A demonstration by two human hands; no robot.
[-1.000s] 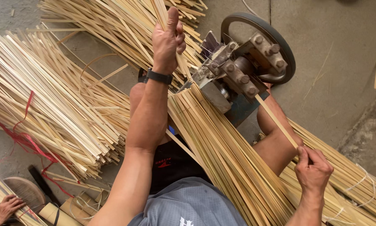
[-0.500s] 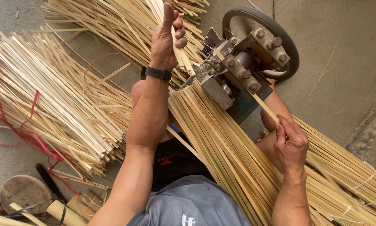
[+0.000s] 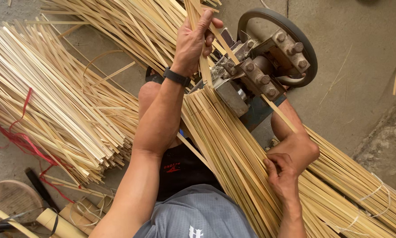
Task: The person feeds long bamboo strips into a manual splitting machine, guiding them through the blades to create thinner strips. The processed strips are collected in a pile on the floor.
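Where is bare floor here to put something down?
Bare concrete floor lies to the right of the machine and above the stone edge. Everywhere else is crowded: bamboo strips surround the left hand and the right hand.

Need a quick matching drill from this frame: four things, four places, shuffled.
Things:
1. left hand
2. right hand
3. machine
4. red string

Places:
A. on the strip pile at lower right
B. around the bundle at far left
C. gripping strips at top centre
D. on the floor, right of the left hand

Pairs: 1-C, 2-A, 3-D, 4-B
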